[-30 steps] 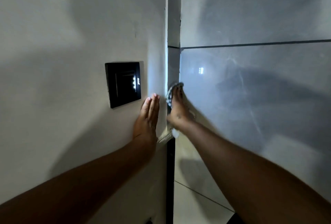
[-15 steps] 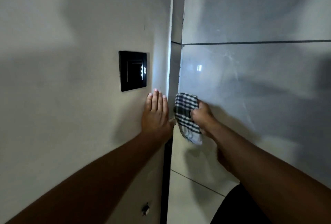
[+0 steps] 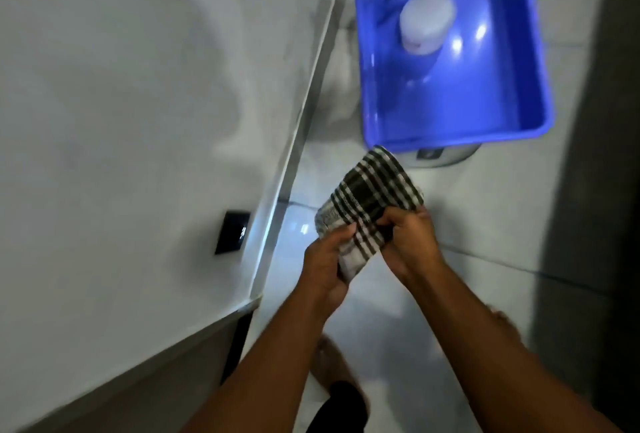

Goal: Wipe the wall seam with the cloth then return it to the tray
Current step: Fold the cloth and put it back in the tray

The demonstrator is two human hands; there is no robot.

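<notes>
Fingers of both hands are clenched on the checked cloth (image 3: pixel 367 205), which is bunched between them in mid-air above the pale tiled floor (image 3: pixel 485 224). On the left hand (image 3: pixel 325 261) the fingertips curl over the cloth's lower near edge, where a white strip of fabric hangs down past the palm. On the right hand (image 3: pixel 410 242) the fingers pinch the cloth's right side from above, knuckles toward the camera. Most of the cloth rises beyond the hands as a rounded fold of dark and white stripes, its far end near the closest rim of the blue tray (image 3: pixel 512 93) without touching it.

That tray is a deep rectangular plastic tub resting on a light round object whose edge shows beneath its near corner. Inside the tray stands a white spray bottle (image 3: pixel 426 22) with a yellow and blue trigger head, partly cut off by the top of the view.

To the left runs the white wall (image 3: pixel 121 121), its corner seam (image 3: pixel 304 114) slanting across the view, with a black switch plate (image 3: pixel 232 232) mounted near the seam. Motion blur softens everything. A bare foot (image 3: pixel 332 363) shows on the floor between the forearms.
</notes>
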